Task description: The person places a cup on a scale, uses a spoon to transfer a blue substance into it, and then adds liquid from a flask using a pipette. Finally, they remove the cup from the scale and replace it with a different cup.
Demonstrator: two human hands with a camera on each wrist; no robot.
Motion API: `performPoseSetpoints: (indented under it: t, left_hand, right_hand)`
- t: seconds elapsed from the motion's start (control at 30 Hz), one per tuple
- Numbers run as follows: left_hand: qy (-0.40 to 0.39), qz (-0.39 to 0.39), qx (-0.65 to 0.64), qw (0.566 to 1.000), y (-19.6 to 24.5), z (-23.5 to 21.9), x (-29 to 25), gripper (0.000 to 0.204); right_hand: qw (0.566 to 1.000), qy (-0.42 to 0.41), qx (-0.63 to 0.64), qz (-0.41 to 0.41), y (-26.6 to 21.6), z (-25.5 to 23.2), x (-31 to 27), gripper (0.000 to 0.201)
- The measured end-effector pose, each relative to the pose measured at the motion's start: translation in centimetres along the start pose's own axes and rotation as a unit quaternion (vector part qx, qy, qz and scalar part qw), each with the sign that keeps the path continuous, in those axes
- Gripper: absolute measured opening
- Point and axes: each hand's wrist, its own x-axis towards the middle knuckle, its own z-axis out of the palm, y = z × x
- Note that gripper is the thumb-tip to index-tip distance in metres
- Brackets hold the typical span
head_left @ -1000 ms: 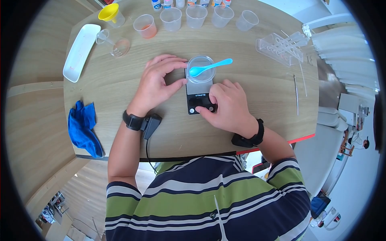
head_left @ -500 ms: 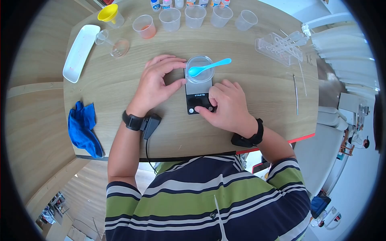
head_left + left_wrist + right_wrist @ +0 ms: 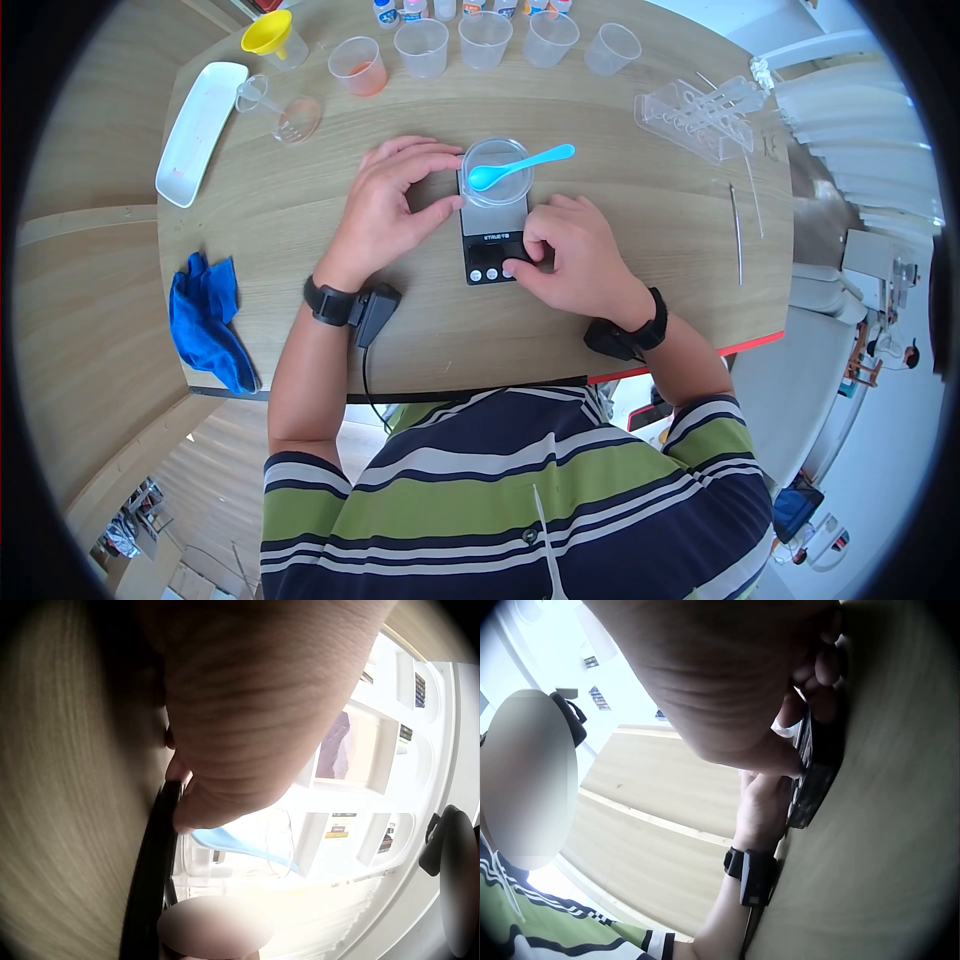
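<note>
A black digital scale (image 3: 492,222) lies on the table with a clear round dish (image 3: 498,195) on its plate. Across the dish rests a light blue spoon (image 3: 520,168), its bowl over the dish and its handle reaching past the rim. My left hand (image 3: 385,205) is at the scale's left edge, thumb and index fingertips at its side by the dish. On the right, my right hand (image 3: 575,255) has its thumb on the rightmost button of the scale and its curled fingers along the right side. In the right wrist view, the scale's edge (image 3: 810,787) shows between thumb and fingers.
Several clear cups (image 3: 485,42) line the back, one with orange-red liquid (image 3: 368,78). A yellow funnel (image 3: 268,32), white tray (image 3: 200,130) and blue cloth (image 3: 208,320) are at left. A clear rack (image 3: 690,125) and metal rod (image 3: 737,235) lie at right.
My right hand has shifted slightly right, its thumb sliding from the middle button to the right one, so the other buttons now show. My left hand, the dish and the spoon stay put.
</note>
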Motion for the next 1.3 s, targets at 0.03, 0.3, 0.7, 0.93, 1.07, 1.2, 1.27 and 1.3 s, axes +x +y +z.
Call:
performPoseSetpoints:
  t: [0.03, 0.3, 0.7, 0.93, 1.07, 1.2, 1.27, 1.3]
  left_hand:
    - [-0.001, 0.0, 0.001, 1.0, 0.1, 0.0, 0.0, 0.045]
    - [-0.001, -0.002, 0.004, 1.0, 0.0, 0.0, 0.0, 0.045]
    - [-0.003, -0.007, -0.003, 1.0, -0.1, 0.0, 0.0, 0.045]
    - [-0.005, -0.009, 0.002, 1.0, 0.1, 0.0, -0.1, 0.045]
    - [-0.005, -0.007, 0.003, 1.0, -0.1, 0.0, -0.1, 0.046]
    - [-0.001, -0.002, 0.004, 1.0, 0.0, 0.0, 0.0, 0.046]
    - [-0.002, -0.002, 0.004, 1.0, 0.1, 0.0, 0.0, 0.045]
    - [-0.01, -0.003, 0.005, 1.0, 0.1, -0.1, 0.0, 0.047]
  right_hand:
    - [1.0, 0.0, -0.006, -0.001, -0.1, 0.0, 0.0, 0.043]
    - [1.0, -0.004, -0.02, -0.006, -0.2, 0.0, 0.0, 0.043]
    - [1.0, -0.011, -0.023, -0.009, -0.2, -0.1, 0.0, 0.042]
    - [0.996, -0.045, 0.079, 0.004, 1.2, -1.3, 0.1, 0.033]
    - [0.994, -0.056, 0.094, 0.01, 1.3, -1.6, 0.1, 0.03]
    - [0.996, -0.057, 0.069, -0.002, 1.2, -1.5, 0.2, 0.031]
    - [0.996, -0.057, 0.067, 0.001, 1.2, -1.4, 0.1, 0.031]
    - [0.997, -0.056, 0.062, -0.002, 1.2, -1.4, 0.1, 0.032]
